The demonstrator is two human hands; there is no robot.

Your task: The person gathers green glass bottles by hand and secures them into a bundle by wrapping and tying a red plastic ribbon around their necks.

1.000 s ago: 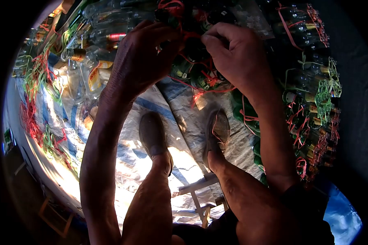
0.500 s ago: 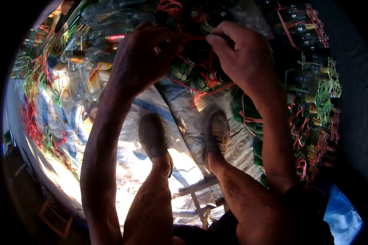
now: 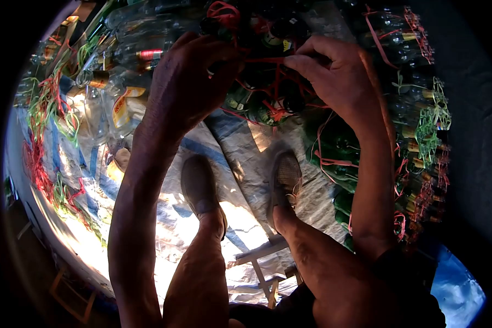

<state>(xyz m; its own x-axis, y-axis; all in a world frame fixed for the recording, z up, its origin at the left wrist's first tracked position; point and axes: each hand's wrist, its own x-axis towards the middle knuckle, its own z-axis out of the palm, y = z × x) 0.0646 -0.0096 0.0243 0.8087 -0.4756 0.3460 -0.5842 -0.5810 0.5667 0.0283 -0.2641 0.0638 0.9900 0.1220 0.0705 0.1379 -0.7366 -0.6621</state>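
A red plastic string point(image 3: 265, 59) runs taut between my two hands above a bundle of dark green bottles point(image 3: 261, 112). My left hand point(image 3: 194, 79) is closed at the string's left end, its fingertips partly in shadow. Thumb and forefinger of my right hand point(image 3: 341, 79) pinch the other end. More red string wraps around the bundle, with a knotted tuft near its front. A loose red coil point(image 3: 224, 13) lies at the back of the bundle, just beyond my left hand.
Clear glass bottles point(image 3: 142, 30) lie stacked at the left, beside tangled red and green strings point(image 3: 52, 109). At the right are rows of tied bottles point(image 3: 415, 104) and green bottles point(image 3: 333, 145). A sheet point(image 3: 240, 164) covers the ground under my shoes point(image 3: 198, 183).
My right hand has moved a little to the right, away from my left hand. A longer stretch of red string now shows between them.
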